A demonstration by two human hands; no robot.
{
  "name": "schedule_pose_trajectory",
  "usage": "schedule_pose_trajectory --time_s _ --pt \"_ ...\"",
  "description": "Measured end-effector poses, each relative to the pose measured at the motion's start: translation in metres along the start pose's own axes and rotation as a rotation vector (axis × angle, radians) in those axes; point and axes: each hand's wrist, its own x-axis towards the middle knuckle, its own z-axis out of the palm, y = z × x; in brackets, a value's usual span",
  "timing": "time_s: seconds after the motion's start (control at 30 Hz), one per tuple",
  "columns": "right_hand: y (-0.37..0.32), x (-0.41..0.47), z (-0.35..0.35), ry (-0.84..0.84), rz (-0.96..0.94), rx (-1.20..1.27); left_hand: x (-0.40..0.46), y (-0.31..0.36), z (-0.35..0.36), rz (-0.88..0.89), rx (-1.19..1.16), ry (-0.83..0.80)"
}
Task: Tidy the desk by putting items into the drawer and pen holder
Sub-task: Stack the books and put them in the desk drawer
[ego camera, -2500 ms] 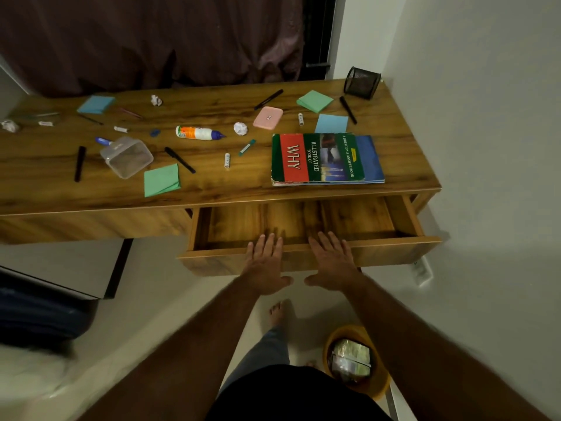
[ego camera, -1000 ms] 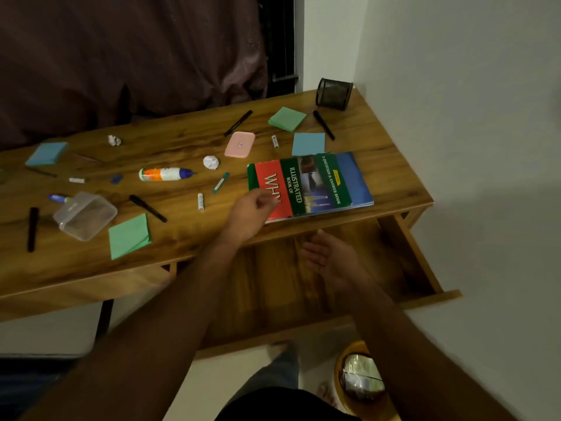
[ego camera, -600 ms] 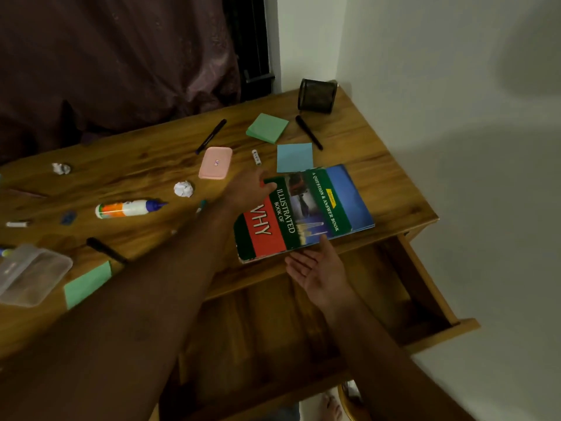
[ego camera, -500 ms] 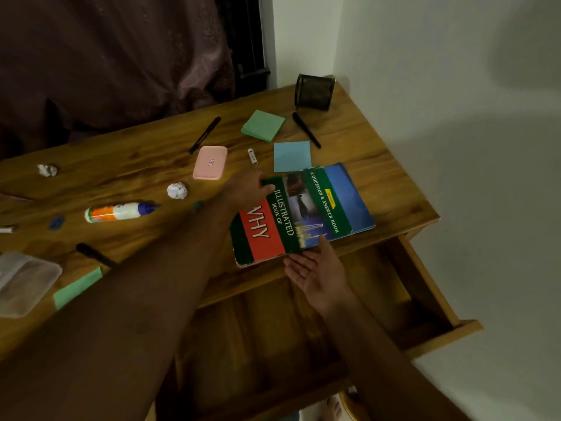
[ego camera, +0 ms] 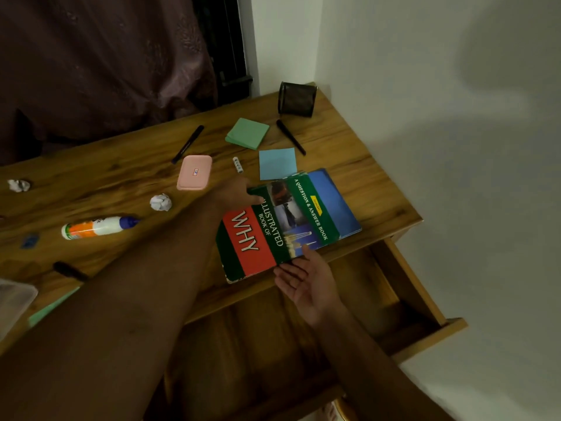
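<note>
A green, red and blue book (ego camera: 288,226) titled "Illustrated Book of Why" lies slanted on the wooden desk (ego camera: 358,165), its near corner hanging over the open drawer (ego camera: 449,326). My left hand (ego camera: 233,192) rests on the book's far left edge, one finger laid on the cover. Palm up, my right hand (ego camera: 306,281) sits at the book's near edge above the drawer, fingers spread and thumb tip touching the cover. A dark mesh pen holder (ego camera: 296,100) stands at the desk's far right corner.
Scattered on the desk are a black pen (ego camera: 290,136), a black marker (ego camera: 187,144), a green sticky pad (ego camera: 247,132), a blue note (ego camera: 277,162), a pink case (ego camera: 195,172), a paper ball (ego camera: 161,202) and a glue bottle (ego camera: 97,226). A white wall bounds the right side.
The drawer was pulled out. My left hand reached onto the book, which turned and slid toward the desk's near edge. My right hand rose palm up to its near edge.
</note>
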Motion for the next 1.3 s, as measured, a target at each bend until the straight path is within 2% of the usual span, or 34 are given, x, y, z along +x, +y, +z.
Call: schedule_pose_trajectory --time_s 0.3,0.4,0.63,0.77,0.93,1.03,1.17,1.3 --pt "0.011 -0.015 -0.022 -0.116 -0.010 0.022 -0.048 0.030 -0.029 0.094 0.083 0.033" --pt "0.014 -0.021 -0.030 -0.145 -0.017 -0.005 -0.073 0.050 -0.031 0.151 0.158 0.103" --pt "0.017 -0.038 -0.051 -0.184 -0.040 -0.069 -0.144 0.093 -0.008 0.228 0.164 0.262" --pt "0.017 -0.052 -0.066 -0.216 -0.100 -0.118 -0.180 0.106 0.001 0.234 0.071 0.304" --pt "0.012 -0.076 -0.098 -0.310 -0.208 -0.208 -0.215 0.103 0.022 0.187 -0.277 0.237" --pt "0.010 -0.091 -0.114 -0.255 -0.192 -0.263 -0.226 0.096 0.041 0.117 -0.369 0.220" --pt "0.026 -0.108 -0.128 -0.173 -0.145 -0.297 -0.234 0.091 0.063 0.103 -0.357 0.187" --pt "0.053 -0.125 -0.135 -0.080 -0.044 -0.251 -0.234 0.093 0.075 0.112 -0.199 0.100"
